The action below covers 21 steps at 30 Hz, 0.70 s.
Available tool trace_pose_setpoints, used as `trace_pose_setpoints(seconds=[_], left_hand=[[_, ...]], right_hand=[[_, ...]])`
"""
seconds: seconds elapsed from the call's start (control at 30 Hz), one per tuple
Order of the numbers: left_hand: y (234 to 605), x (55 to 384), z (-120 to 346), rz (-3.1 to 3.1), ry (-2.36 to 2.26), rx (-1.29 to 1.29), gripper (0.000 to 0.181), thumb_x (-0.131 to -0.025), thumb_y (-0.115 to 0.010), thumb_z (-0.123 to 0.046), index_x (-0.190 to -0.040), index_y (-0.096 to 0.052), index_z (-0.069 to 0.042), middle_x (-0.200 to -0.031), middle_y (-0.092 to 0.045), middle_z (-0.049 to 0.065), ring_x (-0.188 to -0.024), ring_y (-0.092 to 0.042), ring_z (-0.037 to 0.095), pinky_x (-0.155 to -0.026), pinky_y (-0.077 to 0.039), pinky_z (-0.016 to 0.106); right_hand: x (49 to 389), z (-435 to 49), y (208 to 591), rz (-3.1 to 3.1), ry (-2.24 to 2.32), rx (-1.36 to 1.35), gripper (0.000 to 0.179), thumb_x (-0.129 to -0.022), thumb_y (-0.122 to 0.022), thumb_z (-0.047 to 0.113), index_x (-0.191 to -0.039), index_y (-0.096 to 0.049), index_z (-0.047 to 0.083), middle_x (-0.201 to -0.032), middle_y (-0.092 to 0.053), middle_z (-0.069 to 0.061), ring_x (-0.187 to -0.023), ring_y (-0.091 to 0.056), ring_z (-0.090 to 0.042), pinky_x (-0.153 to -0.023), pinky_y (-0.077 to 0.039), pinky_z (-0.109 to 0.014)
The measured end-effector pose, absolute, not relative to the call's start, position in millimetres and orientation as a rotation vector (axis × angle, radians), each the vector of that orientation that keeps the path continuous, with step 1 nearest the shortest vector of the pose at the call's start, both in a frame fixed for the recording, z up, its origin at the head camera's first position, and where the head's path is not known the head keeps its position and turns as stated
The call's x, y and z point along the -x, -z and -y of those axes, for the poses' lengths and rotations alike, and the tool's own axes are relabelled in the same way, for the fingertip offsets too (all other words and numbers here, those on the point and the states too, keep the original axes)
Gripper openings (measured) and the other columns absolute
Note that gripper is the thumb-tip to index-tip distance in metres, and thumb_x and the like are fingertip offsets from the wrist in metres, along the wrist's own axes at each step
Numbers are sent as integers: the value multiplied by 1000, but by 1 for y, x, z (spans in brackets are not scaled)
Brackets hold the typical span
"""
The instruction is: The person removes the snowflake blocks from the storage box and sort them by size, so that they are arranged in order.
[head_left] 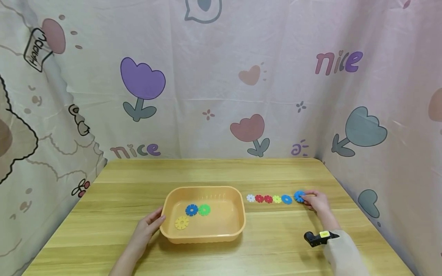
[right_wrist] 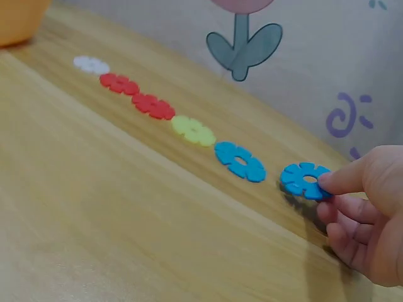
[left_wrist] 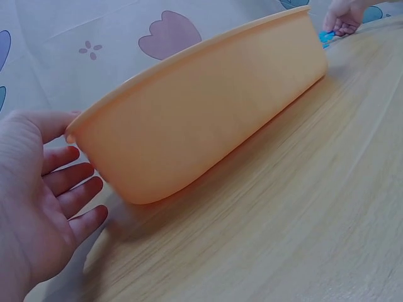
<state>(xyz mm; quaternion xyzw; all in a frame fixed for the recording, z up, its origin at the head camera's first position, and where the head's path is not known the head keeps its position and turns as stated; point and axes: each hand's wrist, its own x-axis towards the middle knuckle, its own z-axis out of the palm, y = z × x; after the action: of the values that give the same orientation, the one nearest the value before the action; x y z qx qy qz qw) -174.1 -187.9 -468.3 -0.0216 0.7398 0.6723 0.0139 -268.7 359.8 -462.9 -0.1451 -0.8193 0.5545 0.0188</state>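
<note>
Between thumb and fingers, my right hand (head_left: 316, 201) pinches a blue notched plastic disc (right_wrist: 305, 180), a toy snowflake building piece, held tilted close over the table. It is at the right end of a row of similar discs: a blue disc (right_wrist: 240, 162), a yellow disc (right_wrist: 193, 131), two red discs (right_wrist: 153, 106) and a white disc (right_wrist: 91, 64). My left hand (head_left: 145, 230) holds the left rim of an orange plastic basin (left_wrist: 208, 113), thumb over the rim and fingers beside the outer wall. Inside lie a dark blue disc (head_left: 191, 210), a green disc (head_left: 204, 210) and a yellow disc (head_left: 182, 222).
The wooden table (head_left: 276, 245) has a printed curtain (head_left: 207, 76) behind it and at both sides. A black wrist strap device (head_left: 319, 238) sits at my right sleeve. The row of discs runs rightward from the basin's right side.
</note>
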Motion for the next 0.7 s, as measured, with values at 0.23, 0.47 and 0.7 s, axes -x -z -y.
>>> trace_pose_setpoints(seconds=[0.23,0.47,0.7], left_hand=[[468,174,188,-2308,-2070,97,54,-94,-55,-21,-138,-38,5,-141,-38,21,-102,-45,-10,-85,-39,11],[469,173,188,-2324,-2059,107,54,-93,-55,-23,-137,-39,5,-140,-40,20,-104,-45,-8,-85,-38,11],[468,174,188,-2331,-2047,96,54,-94,-55,-22,-137,-38,5,-140,-40,20,-121,-41,15,-85,-38,10]], right_hand=[[272,-355,465,2741,-1364,423,30,-87,-59,7,-109,-56,-12,-84,-59,-14,-63,-51,-15,-51,-43,-26],[271,-352,464,2789,-1269,391,28,-87,-58,6,-108,-56,-13,-88,-58,-19,-64,-50,-19,-53,-41,-26],[269,-352,463,2787,-1271,418,28,-87,-57,6,-107,-55,-13,-88,-59,-20,-67,-53,-20,-52,-43,-25]])
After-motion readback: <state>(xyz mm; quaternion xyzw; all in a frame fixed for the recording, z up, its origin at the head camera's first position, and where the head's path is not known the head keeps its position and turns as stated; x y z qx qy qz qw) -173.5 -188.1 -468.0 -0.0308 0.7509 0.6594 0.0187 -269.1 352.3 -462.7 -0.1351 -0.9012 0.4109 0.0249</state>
